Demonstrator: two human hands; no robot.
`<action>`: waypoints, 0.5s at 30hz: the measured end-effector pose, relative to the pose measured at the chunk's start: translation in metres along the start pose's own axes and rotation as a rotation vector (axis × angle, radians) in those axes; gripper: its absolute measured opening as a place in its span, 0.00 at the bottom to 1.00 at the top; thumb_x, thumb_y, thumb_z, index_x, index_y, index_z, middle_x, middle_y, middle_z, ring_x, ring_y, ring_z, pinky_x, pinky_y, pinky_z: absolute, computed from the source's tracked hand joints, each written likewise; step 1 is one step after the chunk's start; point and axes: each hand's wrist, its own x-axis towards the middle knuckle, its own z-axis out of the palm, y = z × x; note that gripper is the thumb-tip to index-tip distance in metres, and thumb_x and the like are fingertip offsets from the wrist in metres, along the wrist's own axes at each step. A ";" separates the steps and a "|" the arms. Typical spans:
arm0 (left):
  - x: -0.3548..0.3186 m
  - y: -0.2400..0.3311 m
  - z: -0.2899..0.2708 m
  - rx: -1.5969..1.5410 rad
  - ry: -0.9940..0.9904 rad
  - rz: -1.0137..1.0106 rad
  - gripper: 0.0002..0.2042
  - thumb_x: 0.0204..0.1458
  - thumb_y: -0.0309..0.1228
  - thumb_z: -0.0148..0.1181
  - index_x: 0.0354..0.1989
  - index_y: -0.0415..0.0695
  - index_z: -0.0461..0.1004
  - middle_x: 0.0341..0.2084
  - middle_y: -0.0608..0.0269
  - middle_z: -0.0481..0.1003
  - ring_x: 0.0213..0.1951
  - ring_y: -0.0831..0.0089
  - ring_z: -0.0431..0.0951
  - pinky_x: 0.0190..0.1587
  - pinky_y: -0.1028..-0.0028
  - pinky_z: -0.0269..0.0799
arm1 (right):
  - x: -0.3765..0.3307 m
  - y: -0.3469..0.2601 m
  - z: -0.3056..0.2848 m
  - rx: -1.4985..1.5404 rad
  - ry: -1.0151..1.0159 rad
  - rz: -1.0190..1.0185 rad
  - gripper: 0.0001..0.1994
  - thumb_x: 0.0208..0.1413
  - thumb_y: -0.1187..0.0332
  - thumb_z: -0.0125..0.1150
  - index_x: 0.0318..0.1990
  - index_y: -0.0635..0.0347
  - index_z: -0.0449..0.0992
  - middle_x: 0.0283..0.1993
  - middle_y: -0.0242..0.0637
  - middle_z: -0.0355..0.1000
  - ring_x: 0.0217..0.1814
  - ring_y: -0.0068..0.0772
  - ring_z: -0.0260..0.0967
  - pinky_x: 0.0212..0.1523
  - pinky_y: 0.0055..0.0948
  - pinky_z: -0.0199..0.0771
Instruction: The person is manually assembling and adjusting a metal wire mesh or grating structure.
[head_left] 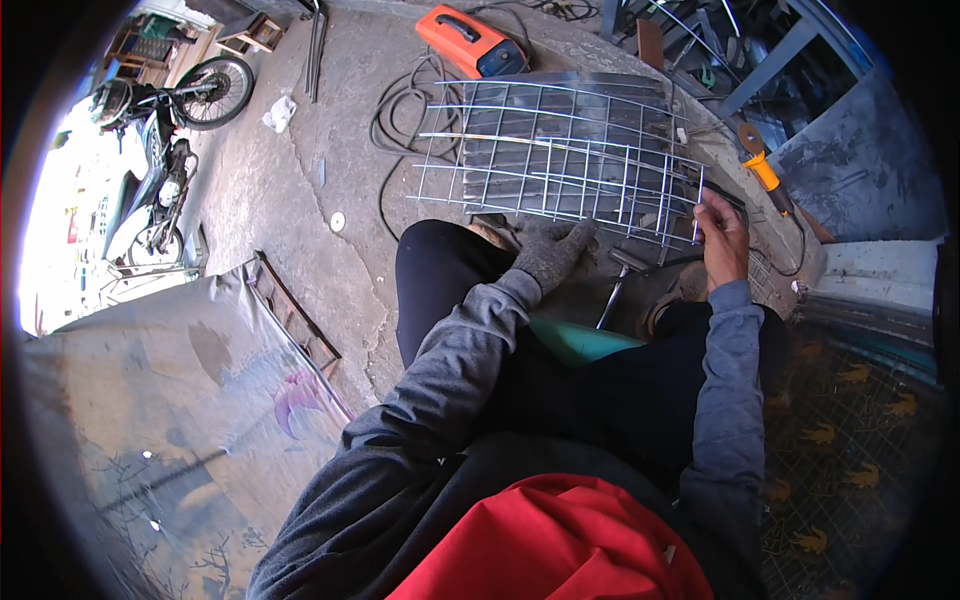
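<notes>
A welded wire grid (549,139) of thin silvery rods lies in front of my knees, over dark slats. My left hand (552,256), in a grey knit glove, is at the grid's near edge with its fingers closed there; the glove partly hides the grip. My bare right hand (724,240) pinches a short thin metal rod (698,205) at the grid's right end. The rod stands across the ends of the long wires. Between my legs a hammer (612,290) leans with its head up, close to the grid's near side.
An orange welding machine (470,42) with coiled cable (385,125) sits beyond the grid. To the right lies a yellow angle grinder (762,172) near metal frames (790,65). A motorcycle (155,160) stands far left. A printed sheet (180,400) covers the near left; a green seat (575,343) is under me.
</notes>
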 end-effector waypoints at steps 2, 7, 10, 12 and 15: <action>0.000 0.000 0.000 -0.005 0.001 -0.009 0.22 0.61 0.51 0.53 0.36 0.42 0.78 0.25 0.66 0.78 0.25 0.80 0.76 0.29 0.79 0.74 | -0.003 -0.006 0.002 -0.017 0.014 -0.007 0.17 0.59 0.67 0.63 0.55 0.58 0.75 0.37 0.22 0.71 0.34 0.12 0.64 0.33 0.16 0.65; 0.002 -0.002 -0.001 0.018 0.001 0.032 0.21 0.61 0.50 0.54 0.36 0.41 0.78 0.26 0.65 0.78 0.25 0.80 0.77 0.31 0.78 0.75 | -0.003 -0.010 0.002 0.000 0.039 -0.049 0.14 0.60 0.66 0.63 0.52 0.59 0.76 0.40 0.26 0.74 0.36 0.14 0.65 0.36 0.18 0.67; 0.002 -0.003 -0.002 0.087 0.031 0.124 0.21 0.61 0.49 0.55 0.36 0.41 0.78 0.26 0.66 0.78 0.25 0.80 0.77 0.31 0.78 0.75 | -0.004 -0.010 0.002 0.016 0.026 -0.108 0.14 0.60 0.65 0.63 0.50 0.60 0.76 0.40 0.26 0.74 0.36 0.14 0.65 0.36 0.18 0.67; 0.002 -0.002 0.000 0.046 0.024 0.076 0.20 0.61 0.48 0.55 0.36 0.41 0.78 0.26 0.66 0.78 0.26 0.80 0.77 0.31 0.78 0.75 | -0.006 -0.014 0.003 0.017 0.026 -0.135 0.13 0.60 0.66 0.63 0.49 0.61 0.76 0.39 0.26 0.73 0.36 0.14 0.65 0.36 0.18 0.67; 0.001 -0.001 0.001 -0.002 0.015 0.020 0.19 0.61 0.48 0.56 0.36 0.42 0.79 0.25 0.67 0.78 0.25 0.81 0.76 0.31 0.79 0.75 | -0.010 -0.018 0.003 0.048 0.008 -0.199 0.12 0.60 0.67 0.62 0.48 0.61 0.76 0.39 0.26 0.73 0.36 0.14 0.65 0.37 0.18 0.66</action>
